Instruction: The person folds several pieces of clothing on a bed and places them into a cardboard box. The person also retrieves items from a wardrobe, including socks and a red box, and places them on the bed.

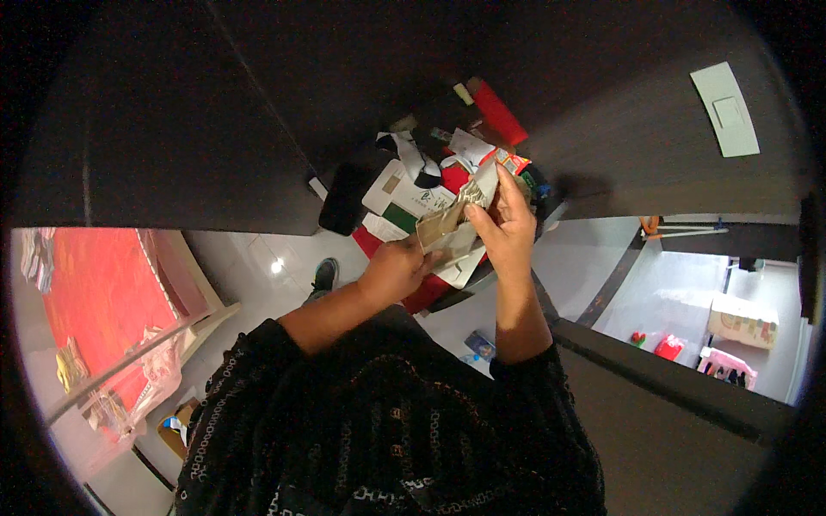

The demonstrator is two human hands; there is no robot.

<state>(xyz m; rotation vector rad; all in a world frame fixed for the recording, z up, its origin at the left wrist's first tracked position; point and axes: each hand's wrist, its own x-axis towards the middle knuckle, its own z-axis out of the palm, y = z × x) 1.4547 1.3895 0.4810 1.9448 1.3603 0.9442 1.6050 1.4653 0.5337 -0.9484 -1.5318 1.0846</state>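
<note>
A crumpled beige-grey packet or wrapper (pixel 445 227) is stretched between my two hands in the middle of the view; its exact kind is hard to tell. My left hand (pixel 397 269) grips its lower left end. Thumb and fingers of my right hand (pixel 511 222) pinch its upper right part. Beneath lies a heap of mixed things: a white and green printed box (pixel 403 193), a white and dark cloth piece (pixel 413 158) resembling a sock, and red material (pixel 429 293). A red cylinder (pixel 498 111) stands out at the heap's far side.
Left of the heap is a black rounded object (pixel 345 200). A dark panelled surface (pixel 193 129) rises beyond, with a white switch plate (pixel 726 111) at right. A shoe (pixel 324 274) rests on the tiled floor. A bed with a red cover (pixel 103 284) is far left.
</note>
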